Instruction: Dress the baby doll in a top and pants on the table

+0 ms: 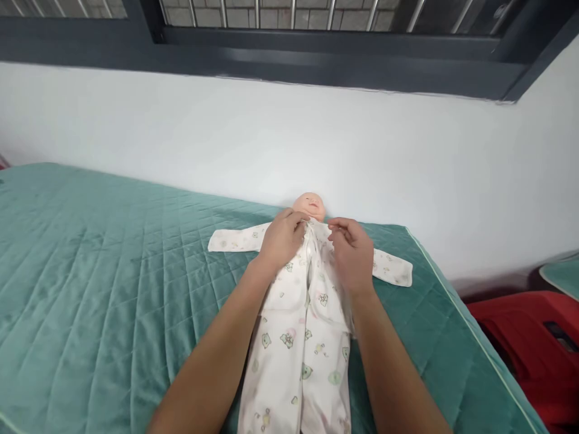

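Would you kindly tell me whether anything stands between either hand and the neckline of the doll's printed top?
Nothing visible does. The left hand is at the neckline of the white printed top, below the doll's head; the right hand is at the opposite side. Whether its fingers touch cloth is unclear.

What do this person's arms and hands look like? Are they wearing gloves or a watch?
No gloves! The left hand and right hand are bare. The forearms have no sleeves in view, and no watch or bracelet shows. I see no rings either, but some parts are hidden.
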`<action>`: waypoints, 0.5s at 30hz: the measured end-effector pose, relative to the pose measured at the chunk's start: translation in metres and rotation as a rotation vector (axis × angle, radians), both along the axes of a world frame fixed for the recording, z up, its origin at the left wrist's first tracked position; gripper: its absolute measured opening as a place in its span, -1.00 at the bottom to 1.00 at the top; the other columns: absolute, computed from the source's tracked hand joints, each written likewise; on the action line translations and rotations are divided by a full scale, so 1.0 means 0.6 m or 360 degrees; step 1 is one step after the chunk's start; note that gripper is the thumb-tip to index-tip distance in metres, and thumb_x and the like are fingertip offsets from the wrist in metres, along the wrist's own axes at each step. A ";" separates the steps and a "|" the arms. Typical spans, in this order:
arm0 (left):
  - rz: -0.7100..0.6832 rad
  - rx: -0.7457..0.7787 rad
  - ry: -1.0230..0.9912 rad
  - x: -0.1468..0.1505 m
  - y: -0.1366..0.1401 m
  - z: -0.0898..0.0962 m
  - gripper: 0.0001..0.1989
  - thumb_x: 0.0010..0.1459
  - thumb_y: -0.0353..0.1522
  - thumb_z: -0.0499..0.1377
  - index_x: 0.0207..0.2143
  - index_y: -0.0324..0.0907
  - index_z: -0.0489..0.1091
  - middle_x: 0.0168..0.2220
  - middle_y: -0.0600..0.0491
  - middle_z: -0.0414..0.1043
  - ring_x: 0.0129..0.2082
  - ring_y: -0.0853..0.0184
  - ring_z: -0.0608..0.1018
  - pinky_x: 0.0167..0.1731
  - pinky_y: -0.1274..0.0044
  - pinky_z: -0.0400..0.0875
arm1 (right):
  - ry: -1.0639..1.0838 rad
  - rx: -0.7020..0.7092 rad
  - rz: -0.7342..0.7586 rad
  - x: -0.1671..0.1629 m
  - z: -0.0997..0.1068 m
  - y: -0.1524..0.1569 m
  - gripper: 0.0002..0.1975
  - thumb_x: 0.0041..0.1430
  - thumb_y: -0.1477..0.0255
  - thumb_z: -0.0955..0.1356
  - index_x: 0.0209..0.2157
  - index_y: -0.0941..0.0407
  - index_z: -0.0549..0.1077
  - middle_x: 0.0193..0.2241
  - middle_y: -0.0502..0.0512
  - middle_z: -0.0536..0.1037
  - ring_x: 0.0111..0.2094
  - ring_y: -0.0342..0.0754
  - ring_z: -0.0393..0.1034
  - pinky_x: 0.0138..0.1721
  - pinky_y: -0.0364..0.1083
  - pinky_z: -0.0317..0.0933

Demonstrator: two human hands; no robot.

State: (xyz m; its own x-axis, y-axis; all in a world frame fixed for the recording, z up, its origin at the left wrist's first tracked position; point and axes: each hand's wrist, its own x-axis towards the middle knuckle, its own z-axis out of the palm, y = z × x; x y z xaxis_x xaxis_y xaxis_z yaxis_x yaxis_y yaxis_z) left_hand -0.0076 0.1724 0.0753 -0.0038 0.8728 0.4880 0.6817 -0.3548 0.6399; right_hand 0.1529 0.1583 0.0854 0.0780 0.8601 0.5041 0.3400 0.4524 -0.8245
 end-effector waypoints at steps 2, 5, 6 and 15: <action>0.0054 0.0055 -0.0052 0.005 -0.020 -0.003 -0.77 0.27 -0.42 0.04 -0.17 -0.13 0.50 -0.18 0.00 0.50 -0.11 0.25 0.50 -0.07 0.43 0.36 | -0.0129 0.0091 -0.0041 -0.010 0.002 -0.029 -0.79 0.16 0.48 0.23 -0.28 0.10 0.50 -0.29 0.07 0.54 -0.28 -0.06 0.40 -0.21 -0.08 0.25; 0.0070 0.0074 -0.0197 0.010 -0.047 -0.012 -0.79 0.29 -0.39 0.05 -0.15 -0.12 0.48 -0.16 0.04 0.53 -0.13 0.28 0.52 -0.08 0.46 0.36 | -0.0339 0.0115 -0.0127 -0.026 -0.009 -0.063 -0.82 0.22 0.44 0.22 -0.31 0.10 0.46 -0.30 0.09 0.49 -0.28 -0.05 0.37 -0.22 -0.07 0.24; 0.0058 0.0071 -0.0247 0.010 -0.053 -0.015 -0.78 0.29 -0.38 0.05 -0.13 -0.12 0.47 -0.15 0.04 0.54 -0.13 0.29 0.52 -0.08 0.46 0.36 | -0.0398 0.0092 -0.0140 -0.030 -0.016 -0.069 -0.83 0.23 0.41 0.23 -0.30 0.10 0.45 -0.29 0.10 0.47 -0.29 -0.05 0.36 -0.23 -0.07 0.24; -0.0070 -0.0137 -0.0205 0.001 -0.063 -0.018 -0.83 0.23 -0.30 0.15 -0.17 -0.06 0.50 -0.29 0.11 0.45 -0.31 0.37 0.47 -0.24 0.51 0.33 | -0.0517 -0.0280 -0.0132 -0.028 -0.022 -0.053 -0.81 0.10 0.34 0.34 -0.23 0.09 0.43 -0.28 0.05 0.42 -0.37 -0.09 0.33 -0.26 -0.06 0.22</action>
